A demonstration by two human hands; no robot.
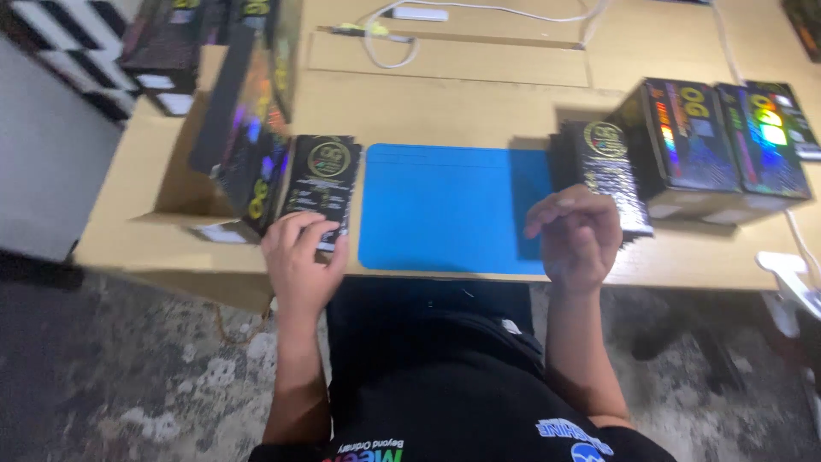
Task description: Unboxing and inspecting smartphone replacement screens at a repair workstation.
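Observation:
My left hand [299,261] rests palm down on the near end of a stack of flat black cards with a gold round emblem [322,181], left of a blue mat [445,210]. My right hand [577,235] hovers over the mat's right edge with its fingers curled loosely and nothing in it. It is just in front of a second stack of black gold-emblem cards [609,171].
Black boxes with shiny rainbow print [718,141] stand at the right on the wooden table [479,94]. More such boxes [248,128] lean at the left in an open cardboard box. A white cable [389,43] lies at the back. A white object [787,269] sits at the right edge.

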